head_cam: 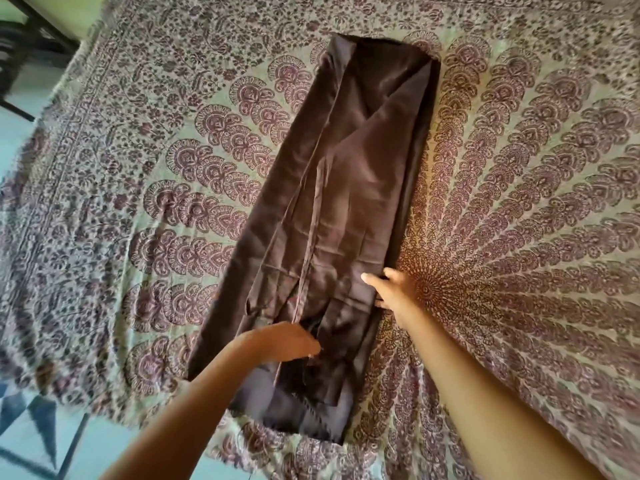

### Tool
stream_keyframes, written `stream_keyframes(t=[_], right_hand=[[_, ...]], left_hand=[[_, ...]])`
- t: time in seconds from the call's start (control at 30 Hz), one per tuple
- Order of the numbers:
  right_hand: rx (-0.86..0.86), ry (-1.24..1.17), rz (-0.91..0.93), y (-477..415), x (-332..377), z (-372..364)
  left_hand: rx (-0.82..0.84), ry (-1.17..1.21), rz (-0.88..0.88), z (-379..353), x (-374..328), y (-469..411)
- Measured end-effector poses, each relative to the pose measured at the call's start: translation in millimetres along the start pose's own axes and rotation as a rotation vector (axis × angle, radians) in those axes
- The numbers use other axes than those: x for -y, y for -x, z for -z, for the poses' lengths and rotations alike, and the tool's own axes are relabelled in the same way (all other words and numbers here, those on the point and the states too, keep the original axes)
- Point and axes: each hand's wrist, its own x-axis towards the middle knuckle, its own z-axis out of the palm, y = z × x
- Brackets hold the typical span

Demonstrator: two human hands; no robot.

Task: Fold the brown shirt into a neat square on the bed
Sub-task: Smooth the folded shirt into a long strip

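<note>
A brown shirt (349, 188) lies folded into a long, narrow strip down the middle of a bed covered by a patterned spread (519, 168), printed with maroon fan and floral motifs radiating from a round medallion near the shirt's right edge. The strip runs from the far side of the bed toward the near edge, its sides turned inward so that overlapping layers and a raised seam run along its length; the near end is looser, with a flap of lighter-looking fabric lying at the bed's edge. A person leans over the bed with both bare arms extended. The right hand (391, 289) rests at the shirt's right edge, near the lower third of the strip, the thumb spread across the top of the cloth and the other fingers curled at or under the edge; whether they pinch the fabric cannot be told. The left hand (287, 341) lies palm down on the near part of the shirt, fingers together and pointing right, their tips at a dark crease; it appears to press rather than grip, though the fingertips are blurred. Tiled flooring (38, 441) shows at the lower left beyond the spread's fringed border, and dark furniture (20, 53) stands at the upper left.
</note>
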Motion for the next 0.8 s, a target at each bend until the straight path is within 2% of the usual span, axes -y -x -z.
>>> stream_keyframes(t=[0.07,0.13,0.17,0.33,0.47,0.53,0.57,0.63,0.7,0.8], right_hand=[[0.015,0.088,0.005,7,-9,-2],[-0.012,0.214,0.113,14,-21,-2],[0.000,0.288,0.175,18,-31,-2],[0.122,0.425,0.161,41,-69,-10],[0.049,0.357,0.233,47,-81,-13],[0.052,0.373,0.264,48,-80,-14],[0.073,0.452,0.302,50,-76,-15],[0.076,0.761,0.381,53,-69,-14],[-0.072,1.040,0.459,55,-57,-14],[-0.325,1.096,0.594,49,-44,-10]], left_hand=[[-0.262,0.085,0.102,-6,5,0],[-0.601,0.281,0.264,-21,11,0],[-0.662,0.347,0.319,-30,12,0],[-0.621,0.475,0.443,-65,12,-7],[-0.733,0.697,0.380,-63,16,-6],[-0.750,0.659,0.424,-60,22,-2],[-0.709,0.613,0.455,-60,25,0],[-0.605,0.535,0.496,-60,30,1],[-0.558,0.436,0.508,-57,33,1],[-0.600,0.323,0.510,-35,32,4]])
